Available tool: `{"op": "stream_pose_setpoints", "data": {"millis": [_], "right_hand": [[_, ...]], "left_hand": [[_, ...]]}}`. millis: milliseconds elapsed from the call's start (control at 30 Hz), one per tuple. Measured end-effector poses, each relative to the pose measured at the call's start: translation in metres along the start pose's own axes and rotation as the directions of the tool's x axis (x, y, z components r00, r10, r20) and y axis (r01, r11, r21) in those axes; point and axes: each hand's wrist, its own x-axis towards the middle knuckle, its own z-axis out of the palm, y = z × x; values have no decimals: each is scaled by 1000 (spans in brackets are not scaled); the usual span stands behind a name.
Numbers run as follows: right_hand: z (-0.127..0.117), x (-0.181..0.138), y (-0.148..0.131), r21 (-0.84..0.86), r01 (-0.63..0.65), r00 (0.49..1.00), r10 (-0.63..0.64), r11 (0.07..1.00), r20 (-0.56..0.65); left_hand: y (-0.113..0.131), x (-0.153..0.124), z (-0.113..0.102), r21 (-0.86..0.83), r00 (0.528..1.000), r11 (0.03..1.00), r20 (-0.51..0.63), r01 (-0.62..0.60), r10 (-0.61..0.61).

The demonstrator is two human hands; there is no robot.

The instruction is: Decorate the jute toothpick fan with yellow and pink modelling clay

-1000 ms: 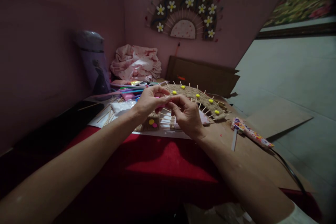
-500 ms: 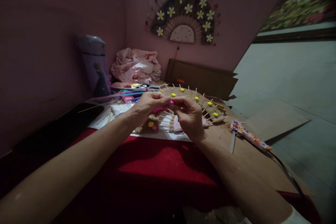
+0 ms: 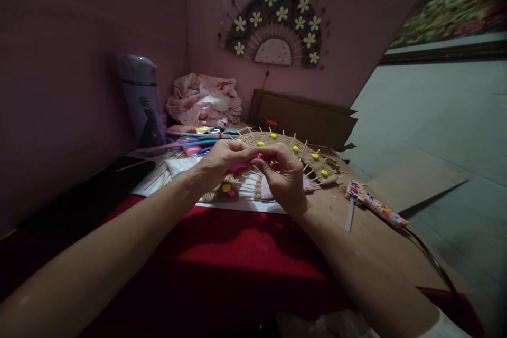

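My left hand (image 3: 222, 161) is closed around a soft lump of pink modelling clay (image 3: 238, 167), its thumb and fingertips pinched together. Fingertip to fingertip with it, my right hand (image 3: 285, 177) pinches a small bit of the same clay. Both are held just above a twine-wrapped half-ring (image 3: 277, 143), which has yellow discs along its curve and thin sticks poking from its edges. At the half-ring's left end, a yellow dot (image 3: 226, 188) and a pink dot (image 3: 232, 194) lie side by side. My right hand partly covers a pale spotted centre piece (image 3: 268, 190).
On the right, a flower-patterned glue gun (image 3: 376, 206) with a black cord rests on cardboard (image 3: 368, 253). Pipe cleaners (image 3: 194, 140), loose sticks (image 3: 156, 179) and a purple cylinder (image 3: 142, 100) stand left. Crumpled pink cloth (image 3: 204, 100) lies behind; a similar flowered half-ring (image 3: 273, 21) hangs above.
My fingertips have drawn closer together over the pink clay, and my right fingers have shifted slightly. The view has moved a little; the objects on the table stay put.
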Motion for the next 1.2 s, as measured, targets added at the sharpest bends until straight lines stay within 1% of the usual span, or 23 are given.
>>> {"op": "stream_pose_setpoints", "data": {"millis": [100, 200, 300, 433, 567, 667, 800, 867, 933, 1100, 1200], "right_hand": [[0, 1, -1, -8, 29, 999, -29, 1000, -37], [-1, 1, -1, -25, 31, 998, -32, 999, -62], [-1, 1, 1, -28, -3, 999, 1, 1000, -46], [0, 0, 6, 5, -52, 998, 53, 999, -31], [1, 0, 7, 40, -26, 999, 28, 999, -40], [1, 0, 6, 49, -12, 999, 14, 999, -40], [0, -1, 5, 27, -67, 998, 67, 997, 0], [0, -1, 4, 22, -66, 998, 65, 998, 7], [0, -1, 3, 23, -45, 999, 45, 999, -2], [0, 1, 2, 45, -34, 998, 37, 998, -48], [0, 1, 3, 47, -37, 999, 39, 998, -36]], "left_hand": [[-2, 0, 0, 16, 999, 1000, -39, 9, -8], [-3, -1, -2, 42, 999, 999, -18, 35, -34], [-1, -1, -3, 40, 1000, 999, 7, 14, -15], [1, 0, -1, 12, 1000, 1000, -24, 3, -3], [-1, 0, -1, 10, 999, 999, -22, 31, -30], [-2, 1, -2, 23, 1000, 999, -2, 24, -24], [-1, 2, -3, 50, 1000, 999, -16, -19, 20], [-1, 1, -3, 56, 1000, 998, -16, -24, 25], [-1, 1, -2, 46, 1000, 999, -2, -16, 16], [-3, 0, -2, 42, 1000, 999, -13, 25, -25], [-2, 1, -3, 33, 1000, 999, 8, 15, -15]]}}
